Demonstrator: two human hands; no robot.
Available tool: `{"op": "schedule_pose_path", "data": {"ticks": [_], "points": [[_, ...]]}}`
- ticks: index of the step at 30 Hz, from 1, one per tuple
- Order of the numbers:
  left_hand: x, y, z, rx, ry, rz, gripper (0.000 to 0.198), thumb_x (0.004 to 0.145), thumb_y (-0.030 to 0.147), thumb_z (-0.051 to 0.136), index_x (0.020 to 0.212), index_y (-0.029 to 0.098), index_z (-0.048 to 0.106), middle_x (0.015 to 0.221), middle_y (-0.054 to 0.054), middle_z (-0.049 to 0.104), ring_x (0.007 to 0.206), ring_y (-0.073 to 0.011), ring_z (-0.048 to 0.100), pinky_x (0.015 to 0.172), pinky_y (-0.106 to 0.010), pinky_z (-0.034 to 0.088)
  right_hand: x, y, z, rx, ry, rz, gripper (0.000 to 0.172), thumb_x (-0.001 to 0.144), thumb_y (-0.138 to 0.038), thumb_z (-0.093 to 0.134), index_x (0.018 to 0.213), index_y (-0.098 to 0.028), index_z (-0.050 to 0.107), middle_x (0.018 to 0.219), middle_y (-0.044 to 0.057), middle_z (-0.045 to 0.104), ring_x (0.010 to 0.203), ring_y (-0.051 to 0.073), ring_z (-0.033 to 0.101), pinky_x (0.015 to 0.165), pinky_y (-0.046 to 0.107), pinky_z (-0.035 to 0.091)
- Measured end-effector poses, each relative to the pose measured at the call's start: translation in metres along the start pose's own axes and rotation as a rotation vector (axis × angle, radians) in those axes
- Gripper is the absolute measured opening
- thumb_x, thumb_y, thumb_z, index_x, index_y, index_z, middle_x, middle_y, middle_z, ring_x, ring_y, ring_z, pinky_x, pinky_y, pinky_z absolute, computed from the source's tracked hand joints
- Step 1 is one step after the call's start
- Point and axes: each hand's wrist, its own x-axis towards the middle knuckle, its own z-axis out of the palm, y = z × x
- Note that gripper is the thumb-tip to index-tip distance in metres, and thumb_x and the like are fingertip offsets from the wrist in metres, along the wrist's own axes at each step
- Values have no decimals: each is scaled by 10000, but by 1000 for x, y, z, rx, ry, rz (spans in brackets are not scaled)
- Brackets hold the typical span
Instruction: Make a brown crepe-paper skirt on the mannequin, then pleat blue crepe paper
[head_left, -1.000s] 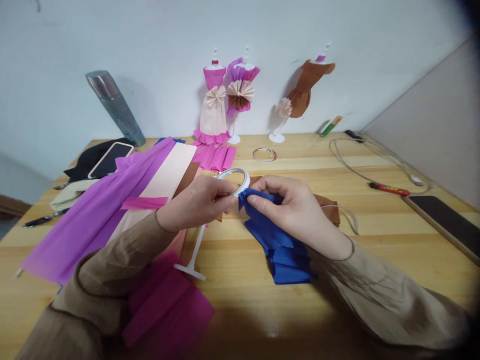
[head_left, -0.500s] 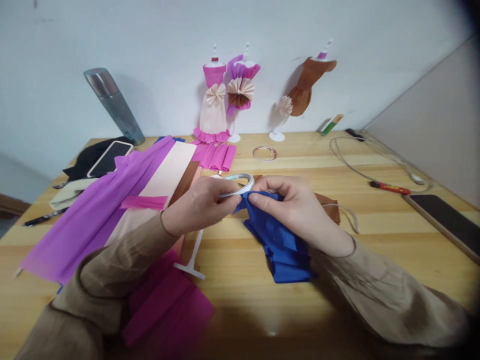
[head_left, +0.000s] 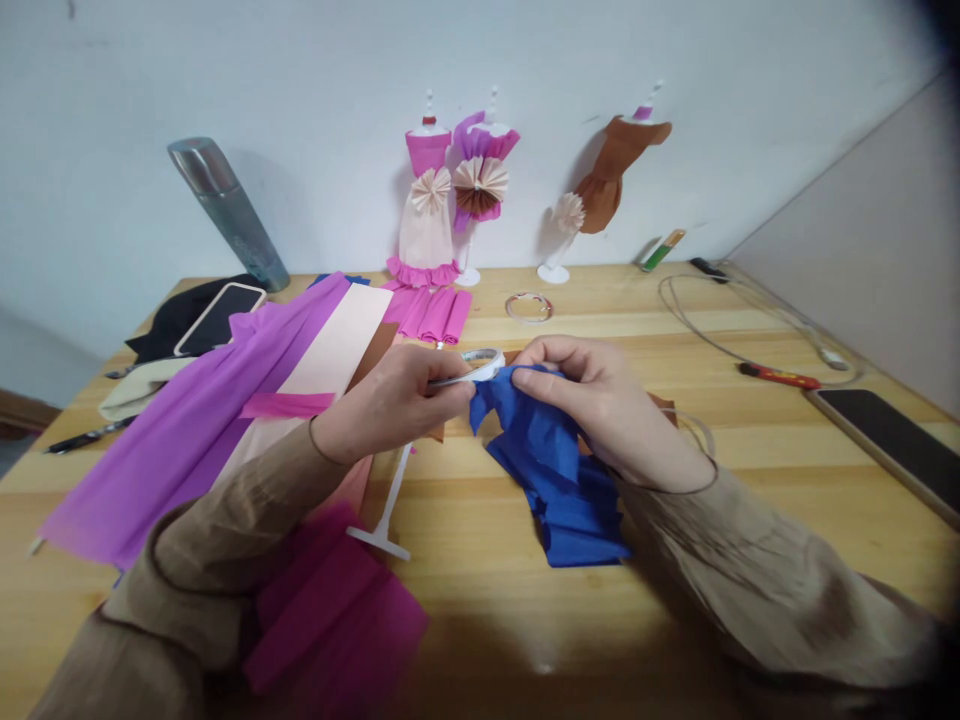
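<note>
While the left hand closes thumb and fingers on a tape roll, held nearly edge-on, the right hand pinches the top of the blue paper right against the roll. That paper is deep royal blue crepe, pleated and crumpled. Its upper corner is lifted and bunched between the two hands. Its lower folds spread in a flat stack on the table, about midway across and toward the near edge.

Just below the left hand a white stand slants down to its base on the wood. Magenta paper lies at the near edge, partly under the left sleeve. A purple sheet and a peach sheet run side by side from the left edge toward the far edge, and brown paper shows beside them.

Further back lie pink pleats and a tape ring. Three dress forms in paper dresses stand along the far edge. Near the far left corner a bottle leans on the wall and a phone rests on black cloth. Toward the right edge are a cable, a red tool and a second phone.
</note>
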Motion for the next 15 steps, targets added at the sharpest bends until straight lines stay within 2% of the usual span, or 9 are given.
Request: {"op": "schedule_pose_path", "data": {"ticks": [4, 7, 10, 15], "points": [[1, 0, -1, -80, -51, -44, 278, 855, 245, 491, 617, 129, 576, 531, 12, 540, 495, -84, 514, 471, -197, 398, 1, -1, -2, -95, 10, -107, 169, 744, -295, 657, 659, -176, 571, 623, -13, 546, 556, 109, 466, 524, 248, 368], [1, -2, 0, -13, 8, 13, 284, 835, 202, 504, 557, 140, 512, 501, 39, 454, 481, -60, 441, 455, -185, 334, -1, -4, -1, -157, -2, -144, 175, 752, -304, 642, 657, -183, 558, 678, 11, 579, 623, 135, 512, 570, 267, 397], [0, -3, 1, 76, 83, 76, 256, 830, 203, 523, 580, 147, 507, 502, 55, 419, 475, -53, 406, 449, -182, 294, -4, -5, 4, -202, 7, -152, 180, 733, -305, 663, 663, -193, 539, 642, -4, 577, 586, 133, 509, 550, 268, 403], [-1, -3, 4, 164, 149, 131, 224, 838, 213, 525, 632, 145, 581, 540, 33, 493, 533, -80, 476, 507, -199, 360, -10, 1, 14, -379, 124, -255, 109, 764, -234, 631, 677, -211, 569, 639, 2, 594, 620, 160, 546, 583, 292, 424]]}}
